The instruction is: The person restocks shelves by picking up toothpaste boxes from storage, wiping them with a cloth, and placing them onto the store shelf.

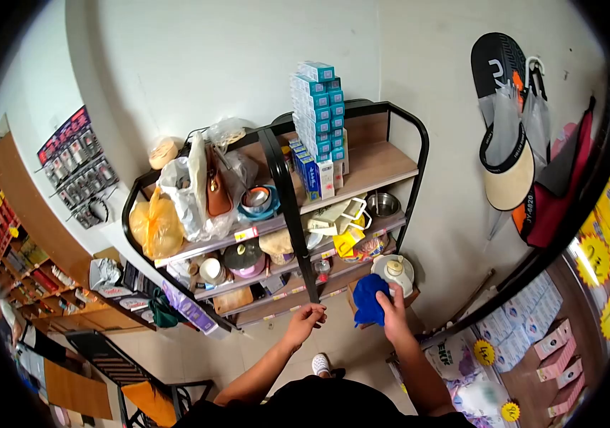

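Observation:
A bunched blue cloth (369, 300) is gripped in my right hand (392, 312), its loose part hanging to the left of my fingers. Behind the cloth, a white round lidded object (399, 271) stands low beside the shelf and is partly covered. My left hand (305, 324) is held in front of the shelf's lower end, fingers curled in toward the thumb, and I see nothing in it. Just above that hand, the black shelf post (292, 214) comes down; I cannot tell whether they touch.
The shelf unit carries stacked teal boxes (318, 114), a yellow bag (156, 227), a brown handbag (217, 189) and a steel bowl (383, 205). Caps (508, 164) hang on the right wall. A chair (151, 403) stands at lower left, packaged goods (526, 321) at right.

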{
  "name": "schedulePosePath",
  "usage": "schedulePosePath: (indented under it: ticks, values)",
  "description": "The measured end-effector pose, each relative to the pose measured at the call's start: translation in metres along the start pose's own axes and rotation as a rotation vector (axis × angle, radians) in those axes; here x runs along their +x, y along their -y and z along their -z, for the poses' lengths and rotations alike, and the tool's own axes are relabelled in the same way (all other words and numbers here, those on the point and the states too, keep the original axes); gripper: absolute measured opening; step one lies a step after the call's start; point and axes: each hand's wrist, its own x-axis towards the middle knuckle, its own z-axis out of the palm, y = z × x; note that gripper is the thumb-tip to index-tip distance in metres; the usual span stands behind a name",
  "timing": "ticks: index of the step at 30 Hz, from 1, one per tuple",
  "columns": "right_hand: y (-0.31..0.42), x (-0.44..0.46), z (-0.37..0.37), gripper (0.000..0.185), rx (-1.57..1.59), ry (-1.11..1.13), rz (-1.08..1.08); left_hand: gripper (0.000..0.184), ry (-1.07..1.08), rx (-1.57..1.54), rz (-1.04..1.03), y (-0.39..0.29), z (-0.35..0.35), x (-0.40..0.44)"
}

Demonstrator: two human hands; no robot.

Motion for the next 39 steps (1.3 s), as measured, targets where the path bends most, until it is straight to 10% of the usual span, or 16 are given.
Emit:
schedulePosePath:
  ticks: [13,24,39]
  values:
    - [0.066,0.279,-0.064,0.064,-0.654,-0.245,0.490,0.023,0.054,0.006,-0.177,-0.077,0.021,0.209]
    - [0.119,0.521,-0.099,0.068,-1.023,0.076,0.665,0.022,-0.018,0.188,-0.347,-0.148,-0.031,0.359]
    - [0.116,0.559,-0.071,0.053,-1.113,0.318,0.721,0.029,-0.151,0.377,-0.463,-0.194,-0.071,0.450]
